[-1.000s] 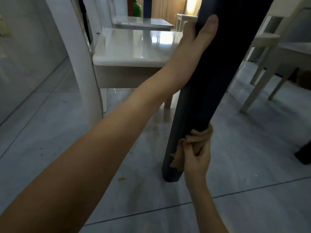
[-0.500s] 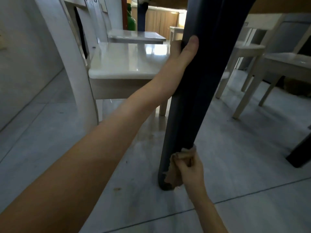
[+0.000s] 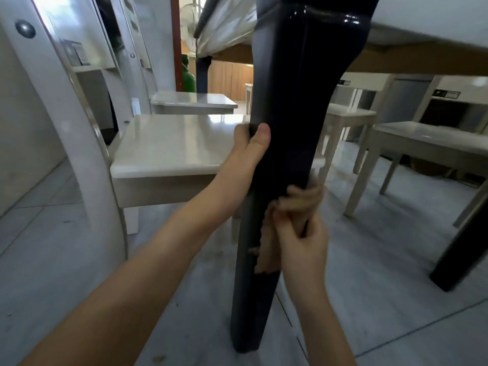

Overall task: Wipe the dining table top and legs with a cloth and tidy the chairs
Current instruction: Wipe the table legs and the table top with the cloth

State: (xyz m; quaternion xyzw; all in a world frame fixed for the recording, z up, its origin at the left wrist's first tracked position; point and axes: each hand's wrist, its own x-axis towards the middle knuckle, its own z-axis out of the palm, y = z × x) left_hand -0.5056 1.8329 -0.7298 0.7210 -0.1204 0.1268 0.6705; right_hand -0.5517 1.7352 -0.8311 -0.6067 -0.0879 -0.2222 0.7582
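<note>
Right hand (image 3: 303, 233) gripping a tan cloth (image 3: 280, 228) wrapped around the dark table leg (image 3: 280, 128), left hand (image 3: 249, 154) just above it, thumb and fingers curled around the same leg, pale chair (image 3: 169, 151) beside the left hand, grey tiled floor (image 3: 79, 260) under both.

floor (image 3: 396, 299): grey tiles | wall (image 3: 21, 154): pale, at left | wooden cabinets (image 3: 227, 77): far back, brightly lit

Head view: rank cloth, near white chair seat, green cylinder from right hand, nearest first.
1. cloth: gripped in the right hand, against the table leg.
2. white chair seat: left, behind the leg.
3. green cylinder: far back, left of centre.
</note>
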